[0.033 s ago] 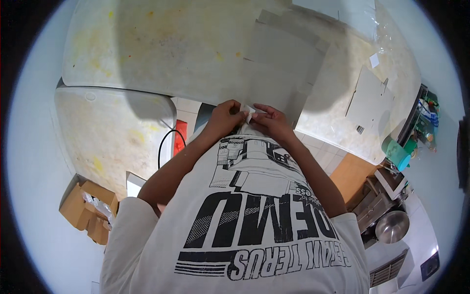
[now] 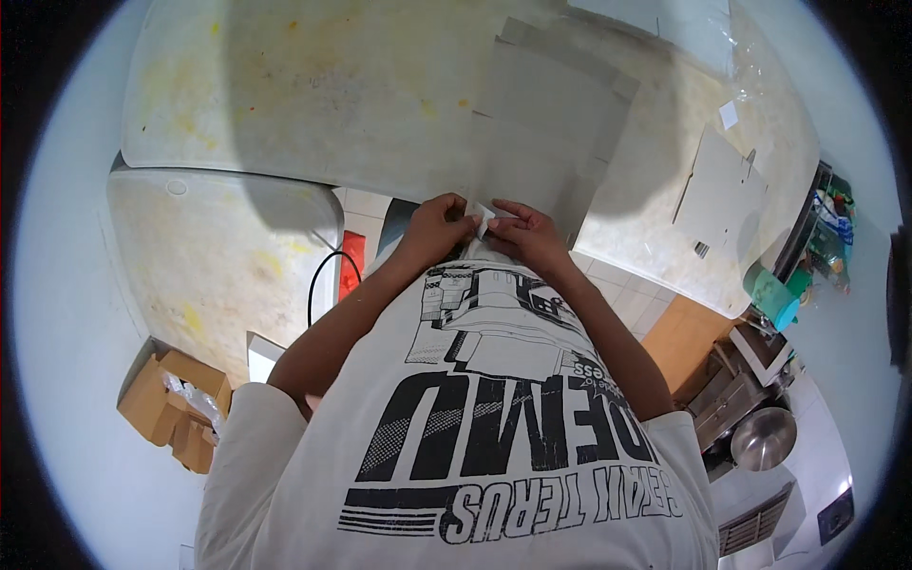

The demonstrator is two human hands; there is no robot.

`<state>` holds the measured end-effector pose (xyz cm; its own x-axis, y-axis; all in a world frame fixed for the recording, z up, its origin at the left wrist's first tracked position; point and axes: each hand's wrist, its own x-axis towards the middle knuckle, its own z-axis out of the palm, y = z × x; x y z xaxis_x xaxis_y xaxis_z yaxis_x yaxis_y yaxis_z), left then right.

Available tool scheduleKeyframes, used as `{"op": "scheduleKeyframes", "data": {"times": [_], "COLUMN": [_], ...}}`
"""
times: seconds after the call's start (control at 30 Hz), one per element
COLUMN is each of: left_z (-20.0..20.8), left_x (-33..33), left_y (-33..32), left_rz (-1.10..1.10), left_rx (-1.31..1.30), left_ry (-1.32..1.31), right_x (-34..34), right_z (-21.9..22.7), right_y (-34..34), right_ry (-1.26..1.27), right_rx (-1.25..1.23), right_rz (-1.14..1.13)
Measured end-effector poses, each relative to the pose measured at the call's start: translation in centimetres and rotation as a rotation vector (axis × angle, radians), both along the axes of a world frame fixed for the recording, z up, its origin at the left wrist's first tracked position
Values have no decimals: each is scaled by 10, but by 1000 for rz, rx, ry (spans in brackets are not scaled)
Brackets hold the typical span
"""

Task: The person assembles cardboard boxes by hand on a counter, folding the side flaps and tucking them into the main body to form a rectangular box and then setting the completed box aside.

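Close to my body, at the near edge of the table [image 2: 351, 104], both hands meet around a small white piece [image 2: 484, 218], which looks like paper or tape. My left hand [image 2: 439, 230] pinches its left side with thumb and forefinger. On the other side, my right hand [image 2: 528, 234] closes thumb against fingers on the same piece, the forefinger reaching out above it. A flat grey cardboard sheet [image 2: 551, 123] lies on the table just beyond my hands. The lower part of the white piece blends with my pale shirt, so its full shape cannot be made out.
Another flat cardboard piece [image 2: 720, 195] rests on the right table section, by a small white scrap [image 2: 729, 115]. A second stained table [image 2: 209, 256] stands at left, above an open brown box [image 2: 171, 404]. A black cable [image 2: 313, 285] loops beside a red object [image 2: 351, 256].
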<state>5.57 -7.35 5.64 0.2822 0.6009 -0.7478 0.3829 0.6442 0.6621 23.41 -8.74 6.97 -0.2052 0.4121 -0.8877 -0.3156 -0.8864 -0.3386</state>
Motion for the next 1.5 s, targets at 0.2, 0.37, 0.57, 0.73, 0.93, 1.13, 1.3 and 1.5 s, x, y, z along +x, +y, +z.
{"op": "scheduleKeyframes", "data": {"times": [0.2, 0.37, 0.57, 0.73, 0.93, 1.13, 1.3, 1.5], "left_z": [2, 3, 11, 14, 16, 8, 10, 17], "left_x": [-13, -22, -24, -26, -24, -23, -22, -20], "left_y": [-9, -10, -6, -4, -1, -3, -2, -3], "left_rz": [223, -24, 29, -81, 0, -53, -47, -43], "left_rx": [-228, -107, -173, -46, -128, -62, -48, -5], "left_ry": [-121, 65, 67, 170, 130, 159, 198, 183], "right_x": [-15, -30, -35, -38, -32, -19, -13, -10], "right_z": [-4, 2, 6, 7, 7, 1, -1, 4], "right_y": [4, 4, 8, 12, 19, 18, 14, 21], "right_ry": [-380, -568, -581, -572, -487, -260, -105, -63], "right_rx": [349, 546, 563, 629, 563, 329, 268, 256], "right_rz": [399, 471, 548, 619, 669, 514, 401, 507]}}
